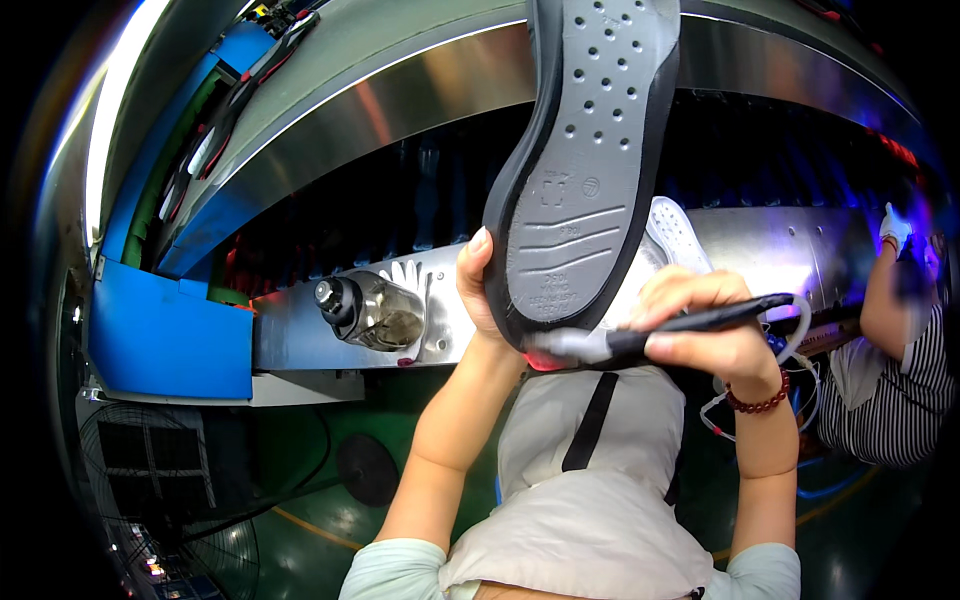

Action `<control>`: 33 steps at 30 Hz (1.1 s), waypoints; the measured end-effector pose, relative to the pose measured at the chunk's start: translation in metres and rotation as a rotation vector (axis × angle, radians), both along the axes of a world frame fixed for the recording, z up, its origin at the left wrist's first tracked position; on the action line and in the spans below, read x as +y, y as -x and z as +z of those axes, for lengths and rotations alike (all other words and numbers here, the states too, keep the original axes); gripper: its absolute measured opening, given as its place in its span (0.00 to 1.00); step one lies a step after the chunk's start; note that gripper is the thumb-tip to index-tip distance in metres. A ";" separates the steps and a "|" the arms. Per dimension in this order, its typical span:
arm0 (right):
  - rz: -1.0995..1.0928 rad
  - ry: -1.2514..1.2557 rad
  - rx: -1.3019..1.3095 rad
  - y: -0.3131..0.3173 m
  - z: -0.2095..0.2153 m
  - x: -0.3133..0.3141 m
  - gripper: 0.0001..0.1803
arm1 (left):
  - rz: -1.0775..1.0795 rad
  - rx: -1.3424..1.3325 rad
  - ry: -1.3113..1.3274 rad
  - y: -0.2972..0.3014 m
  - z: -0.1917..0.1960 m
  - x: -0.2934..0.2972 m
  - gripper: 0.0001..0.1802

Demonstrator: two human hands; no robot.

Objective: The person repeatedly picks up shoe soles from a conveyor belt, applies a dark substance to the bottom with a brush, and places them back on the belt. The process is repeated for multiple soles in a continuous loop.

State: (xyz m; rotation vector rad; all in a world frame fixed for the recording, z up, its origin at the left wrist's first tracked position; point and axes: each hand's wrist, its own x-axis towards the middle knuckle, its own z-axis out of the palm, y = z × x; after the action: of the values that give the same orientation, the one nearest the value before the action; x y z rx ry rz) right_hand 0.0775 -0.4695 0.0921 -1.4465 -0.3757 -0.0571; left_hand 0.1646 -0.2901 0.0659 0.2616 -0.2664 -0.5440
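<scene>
A shoe sole (575, 215) with a grey, hole-dotted inner face and a black raised rim stands tilted up in front of me, its heel toward me. My left hand (480, 285) grips its heel end from the left, thumb along the rim. My right hand (715, 325) is closed around a black-handled brush (628, 346) with pale bristles; a clear tube runs from the handle's rear. The bristles, slightly blurred, are at the lower heel edge, close to a red-pink patch (545, 360). Whether they touch the rim I cannot tell.
A dark-capped clear bottle (385, 312) and white glove (405, 275) lie on the metal ledge (285, 330). A white perforated sole (675, 232) sits behind my right hand. Beyond runs a conveyor belt (420, 50). A blue machine housing (180, 330) stands left; a co-worker's gloved hand (895, 228) is right.
</scene>
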 end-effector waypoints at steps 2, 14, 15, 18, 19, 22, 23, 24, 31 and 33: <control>-0.042 -0.028 0.035 0.000 -0.002 0.003 0.08 | -0.037 0.002 -0.005 -0.003 0.005 -0.001 0.24; 0.363 0.276 -0.124 -0.013 0.012 -0.016 0.08 | -0.481 0.229 -0.554 -0.003 0.033 0.001 0.24; 0.428 0.358 -0.155 -0.015 0.016 -0.021 0.08 | -0.501 0.187 -0.586 -0.001 0.035 0.002 0.24; 0.412 0.381 -0.145 -0.016 0.021 -0.023 0.08 | -0.600 0.271 -0.612 -0.002 0.034 0.008 0.24; 0.349 0.370 -0.126 -0.015 0.016 -0.022 0.09 | -0.607 0.303 -0.660 -0.001 0.036 0.007 0.24; 0.504 0.580 -0.085 -0.016 0.009 -0.022 0.09 | -0.557 0.204 -0.809 0.000 0.021 0.014 0.22; 0.544 0.742 -0.054 -0.014 0.022 -0.024 0.09 | -0.560 0.227 -0.793 0.002 0.021 0.018 0.21; 0.571 0.758 -0.094 -0.014 0.027 -0.028 0.08 | -0.554 0.250 -0.788 0.001 0.019 0.022 0.21; 0.540 0.792 -0.102 -0.012 0.022 -0.029 0.08 | -0.530 0.193 -0.857 0.006 0.014 0.038 0.21; 0.572 0.763 -0.108 -0.009 0.028 -0.034 0.08 | -0.503 0.295 -0.849 0.009 0.009 0.046 0.22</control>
State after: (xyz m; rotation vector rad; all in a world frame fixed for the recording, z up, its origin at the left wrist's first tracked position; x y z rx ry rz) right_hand 0.0867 -0.5034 0.1199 -2.0279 -0.9579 0.5229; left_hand 0.1557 -0.2443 0.0751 0.9410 0.2142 -1.1722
